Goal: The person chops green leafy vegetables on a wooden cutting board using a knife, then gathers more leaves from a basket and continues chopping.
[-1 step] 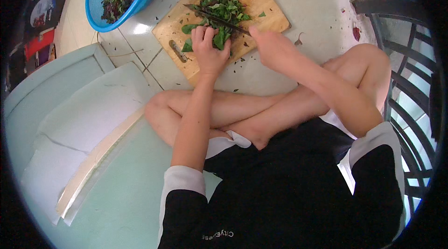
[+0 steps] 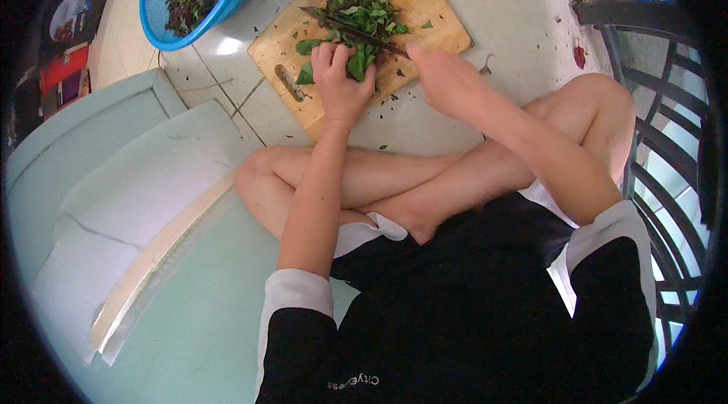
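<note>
On a wooden cutting board (image 2: pixel 436 29) on the tiled floor, my left hand (image 2: pixel 341 82) presses a bunch of green leaves (image 2: pixel 307 74) with curled fingers. My right hand (image 2: pixel 447 82) is closed round the handle of a long knife (image 2: pixel 390 47), whose blade lies slanting across the greens, just beyond my left fingers. A pile of chopped leaves (image 2: pixel 368 6) sits on the far side of the blade, and small scraps are scattered over the board. The handle is mostly hidden by my right hand.
A blue mesh basket (image 2: pixel 152 17) of dark leafy greens stands at the upper left. My crossed legs (image 2: pixel 493 169) are just before the board. Pale green boards (image 2: pixel 114 283) lie at the left, dark curved bars (image 2: pixel 663 184) line the right, and scraps dot the tiles (image 2: pixel 220 108).
</note>
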